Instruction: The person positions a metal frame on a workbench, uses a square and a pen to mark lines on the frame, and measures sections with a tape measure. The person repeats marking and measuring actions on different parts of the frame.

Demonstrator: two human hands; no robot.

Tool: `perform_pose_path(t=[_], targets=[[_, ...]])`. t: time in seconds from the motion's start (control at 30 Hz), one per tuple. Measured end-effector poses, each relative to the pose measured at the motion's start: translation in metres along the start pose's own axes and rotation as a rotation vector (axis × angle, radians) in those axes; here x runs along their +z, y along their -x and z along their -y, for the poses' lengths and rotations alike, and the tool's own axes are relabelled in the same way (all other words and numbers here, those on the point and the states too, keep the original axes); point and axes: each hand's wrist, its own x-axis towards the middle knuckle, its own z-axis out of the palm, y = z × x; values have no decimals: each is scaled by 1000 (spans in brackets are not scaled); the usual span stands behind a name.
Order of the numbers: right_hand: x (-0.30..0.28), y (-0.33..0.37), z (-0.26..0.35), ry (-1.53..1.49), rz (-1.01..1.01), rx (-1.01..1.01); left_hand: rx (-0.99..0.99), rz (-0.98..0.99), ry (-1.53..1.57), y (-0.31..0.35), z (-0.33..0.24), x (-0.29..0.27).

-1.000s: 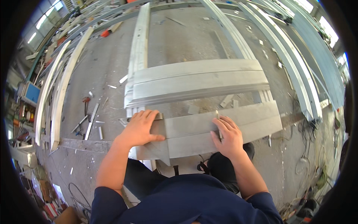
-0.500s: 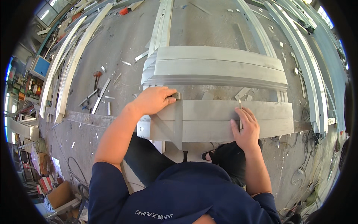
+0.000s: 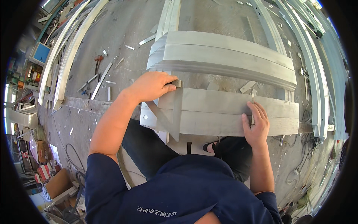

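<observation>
Near plank (image 3: 216, 111): narrow open gap between its far edge and the stacked planks (image 3: 227, 54); bare surface between the two grips. Left grip (image 3: 154, 86) closed on a metal square (image 3: 177, 114) at the far edge, toward the left end. Right grip (image 3: 258, 126) pinches a pencil-like stick (image 3: 253, 98), right half. Square: grey, triangular, corner overhanging near edge. Plank: dull grey, one lengthwise line.

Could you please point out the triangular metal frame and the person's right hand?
Triangular metal frame (image 3: 178, 114), head view: its right-side strip.
Right hand (image 3: 258, 126), head view: back of the hand.
</observation>
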Motion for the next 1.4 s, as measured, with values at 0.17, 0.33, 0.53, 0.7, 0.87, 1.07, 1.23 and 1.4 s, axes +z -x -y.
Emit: perform_pose_path(t=[0.17,0.33,0.53,0.7,0.87,1.07,1.23,1.4], targets=[[-2,0,1,-5,27,19,-2,35,21,-3,-2,-1],[-1,-1,0,12,28,18,74,-16,70,-5,3,5],[-1,0,-1,26,30,11,21,36,33,-3,0,0],[2,-2,0,13,34,9,8,75,7,-3,2,-4],[-1,3,-5,36,19,24,17,63,-12,-11,-11,-7],[6,-2,-1,45,43,9,29,-76,13,7,19,11],[4,-5,-1,-7,14,-16,-3,-71,123,5,-5,-5],[0,-1,0,3,35,3,31,-63,120,-1,-4,-3]])
